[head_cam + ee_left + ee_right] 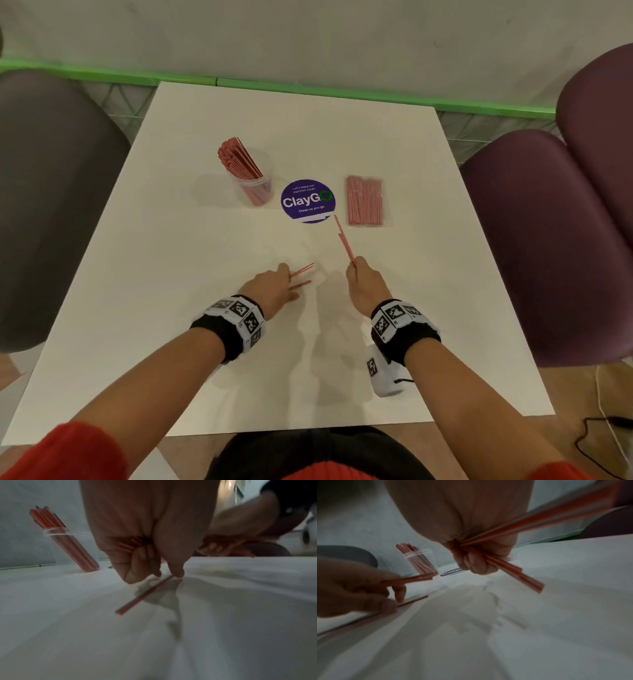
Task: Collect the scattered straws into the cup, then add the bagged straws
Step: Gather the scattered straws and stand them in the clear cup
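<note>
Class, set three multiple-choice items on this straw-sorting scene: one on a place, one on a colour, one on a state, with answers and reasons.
1. The bagged straws lie where, seen from the head view?
A. right of the round sticker
B. inside the cup
C. on a chair

2. The sticker is mainly
A. yellow
B. purple
C. black

3. The right hand
A. lies flat, open
B. holds loose straws
C. lifts the cup

Answers: 1 A, the bag lies beside the sticker; 2 B, a purple disc; 3 B, fingers curl round straws.
</note>
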A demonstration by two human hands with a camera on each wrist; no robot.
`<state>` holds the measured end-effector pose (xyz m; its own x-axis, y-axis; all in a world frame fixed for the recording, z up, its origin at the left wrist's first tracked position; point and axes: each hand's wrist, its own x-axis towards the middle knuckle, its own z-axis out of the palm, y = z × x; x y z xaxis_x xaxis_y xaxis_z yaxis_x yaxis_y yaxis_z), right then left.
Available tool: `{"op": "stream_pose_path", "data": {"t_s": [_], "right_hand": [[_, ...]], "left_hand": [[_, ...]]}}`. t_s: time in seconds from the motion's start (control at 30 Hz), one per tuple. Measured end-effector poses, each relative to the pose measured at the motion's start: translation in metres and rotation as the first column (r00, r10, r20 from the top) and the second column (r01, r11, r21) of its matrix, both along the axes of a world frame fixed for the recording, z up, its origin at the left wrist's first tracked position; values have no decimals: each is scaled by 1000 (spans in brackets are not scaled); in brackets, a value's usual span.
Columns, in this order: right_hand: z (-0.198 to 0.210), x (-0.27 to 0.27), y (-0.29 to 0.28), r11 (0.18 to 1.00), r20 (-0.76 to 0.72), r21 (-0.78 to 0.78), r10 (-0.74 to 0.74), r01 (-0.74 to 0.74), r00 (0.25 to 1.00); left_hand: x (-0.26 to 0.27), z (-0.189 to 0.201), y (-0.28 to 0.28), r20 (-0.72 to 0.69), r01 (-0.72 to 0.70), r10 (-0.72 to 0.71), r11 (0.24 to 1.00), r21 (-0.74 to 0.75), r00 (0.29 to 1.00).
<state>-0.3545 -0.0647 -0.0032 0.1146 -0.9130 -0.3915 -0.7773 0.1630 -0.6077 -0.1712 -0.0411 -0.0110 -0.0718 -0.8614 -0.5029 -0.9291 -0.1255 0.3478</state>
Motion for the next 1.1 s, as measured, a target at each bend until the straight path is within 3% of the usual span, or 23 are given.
{"op": "stream_pose_path", "data": {"t_s": [0.13,0.33,0.4,0.5,0.6,0.7,0.8,1.1], "right_hand": [[-2,4,-3,995,148,16,-101,100,984],[-11,8,-9,973,301,103,-227,205,926],[-13,11,-11,967,318,126,-252,223,914],[-6,19,-12,958,360,174,-278,229,890],[6,32,-14,932,452,279,-339,231,825],[15,49,-13,922,522,333,-355,198,776],[17,61,-14,905,566,380,-391,191,726],[19,78,-13,955,583,216,-293,203,758]], "left_hand": [[-3,-5,6,150,139,-123,985,-103,981],[-8,-8,14,270,198,-157,972,-129,950],[-9,-4,12,190,114,-89,986,-125,978],[-12,7,3,-107,-152,143,985,-80,984],[-20,18,-8,-399,-318,271,947,-54,876],[-32,27,-14,-578,-395,306,918,-32,757],[-41,33,-13,-659,-457,328,889,-26,677],[-36,45,-23,-659,-582,490,807,96,571]]}}
